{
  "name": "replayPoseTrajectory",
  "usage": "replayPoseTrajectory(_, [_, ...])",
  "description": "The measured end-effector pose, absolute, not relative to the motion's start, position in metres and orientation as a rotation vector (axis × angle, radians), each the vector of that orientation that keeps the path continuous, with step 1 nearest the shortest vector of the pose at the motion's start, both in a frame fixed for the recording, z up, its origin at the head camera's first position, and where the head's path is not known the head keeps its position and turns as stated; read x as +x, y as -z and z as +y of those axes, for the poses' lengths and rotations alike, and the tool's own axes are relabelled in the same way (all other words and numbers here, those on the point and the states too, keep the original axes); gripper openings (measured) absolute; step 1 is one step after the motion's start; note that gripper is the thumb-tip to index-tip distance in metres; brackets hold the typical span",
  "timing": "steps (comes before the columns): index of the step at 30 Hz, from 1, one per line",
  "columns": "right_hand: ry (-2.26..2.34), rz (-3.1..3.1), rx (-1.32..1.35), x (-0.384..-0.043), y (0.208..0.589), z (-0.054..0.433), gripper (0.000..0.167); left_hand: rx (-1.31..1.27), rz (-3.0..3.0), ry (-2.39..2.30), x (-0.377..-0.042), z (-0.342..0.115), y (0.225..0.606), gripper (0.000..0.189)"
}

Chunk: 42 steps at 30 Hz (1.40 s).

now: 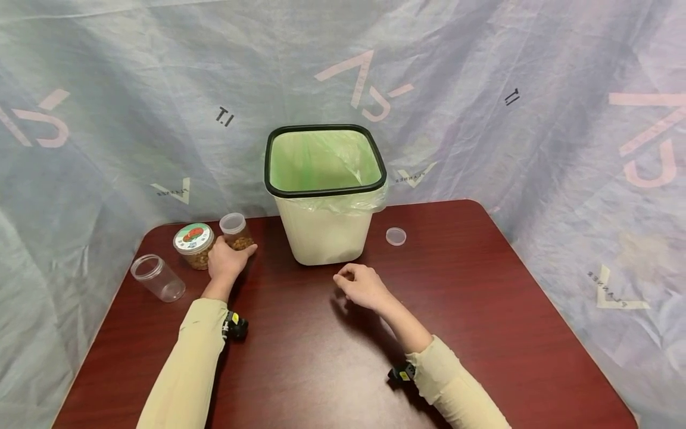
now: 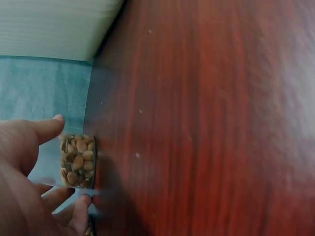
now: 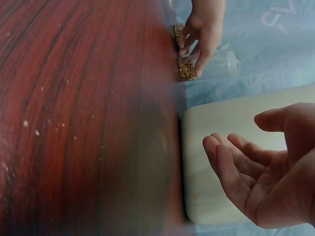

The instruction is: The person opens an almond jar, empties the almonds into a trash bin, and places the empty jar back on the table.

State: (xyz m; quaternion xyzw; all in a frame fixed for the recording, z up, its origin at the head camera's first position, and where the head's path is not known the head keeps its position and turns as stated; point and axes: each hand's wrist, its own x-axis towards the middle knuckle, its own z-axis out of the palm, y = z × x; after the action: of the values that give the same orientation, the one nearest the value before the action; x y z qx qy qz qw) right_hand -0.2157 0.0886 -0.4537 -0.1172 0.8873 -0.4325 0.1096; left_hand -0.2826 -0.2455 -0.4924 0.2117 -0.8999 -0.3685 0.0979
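left hand point(image 1: 227, 261) nearer the slim jar point(image 1: 239, 234)
jar stands upright between spread thumb and fingers; right hand point(image 1: 365, 287) empty, fingers loosely curved

- Left sleeve point(image 1: 182, 369): pale cream-yellow cloth, long and fairly smooth, with a line across it near the cuff.
- Right sleeve point(image 1: 455, 381): the same pale cloth, bunched and creased around its cuff.
- Left wrist camera point(image 1: 234, 326): small, black and blocky, with a yellow patch and whitish marks beside the cuff.
- Right wrist camera point(image 1: 402, 373): also black, with a yellow patch.
- Left grip point(image 1: 226, 259) and right grip point(image 1: 364, 286): bare hands.
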Motion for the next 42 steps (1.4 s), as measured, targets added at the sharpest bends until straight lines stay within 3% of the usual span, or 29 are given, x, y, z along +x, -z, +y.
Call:
replayPoseTrajectory(20, [1.248,2.618,-0.387,-0.211,0.45,0.085,0.02,0.683,-2.658,1.081,-0.27,-0.245,0.484,0.082])
replayPoseTrajectory(42, [1.221,2.624,-0.474,-0.201,0.44,0.082,0.018,0.294,-2.643,0.983,-0.228,-0.244,0.459,0.067])
